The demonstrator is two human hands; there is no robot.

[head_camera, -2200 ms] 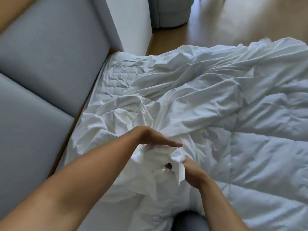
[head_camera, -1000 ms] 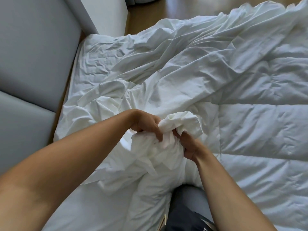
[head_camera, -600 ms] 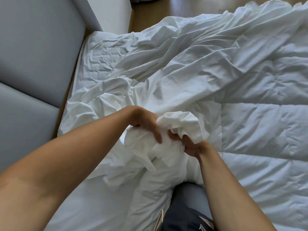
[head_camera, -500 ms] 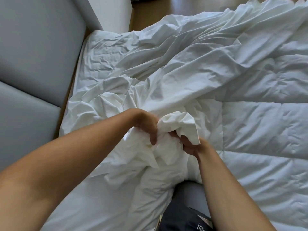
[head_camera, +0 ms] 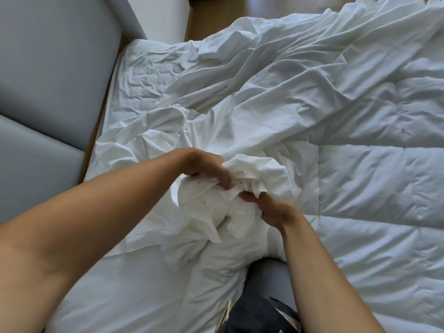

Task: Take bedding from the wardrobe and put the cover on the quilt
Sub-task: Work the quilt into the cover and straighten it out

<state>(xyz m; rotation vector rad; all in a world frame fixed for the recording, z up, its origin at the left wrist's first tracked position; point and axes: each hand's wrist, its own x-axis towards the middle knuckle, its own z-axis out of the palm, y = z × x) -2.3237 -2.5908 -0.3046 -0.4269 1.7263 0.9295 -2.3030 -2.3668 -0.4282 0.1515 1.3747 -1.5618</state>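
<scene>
Both forearms reach in from the bed's near edge: left hand (head_camera: 204, 167) and right hand (head_camera: 271, 209) clutch a bunched corner of the crumpled white cotton cover (head_camera: 254, 171), fingertips buried in folds; the white quilted quilt (head_camera: 384, 188) lies cropped at right.

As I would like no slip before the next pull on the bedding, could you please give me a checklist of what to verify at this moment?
1. Left hand grips the bunched fabric from above: ok.
2. Right hand grips the same bunch from below: ok.
3. Quilt corner seated inside that bunch: cannot tell; everything there is white and crumpled.
4. Cover smoothed out: not ok; it lies in deep folds across the bed.
5. Quilt covered: not ok; its stitched panels lie bare at the right.
</scene>
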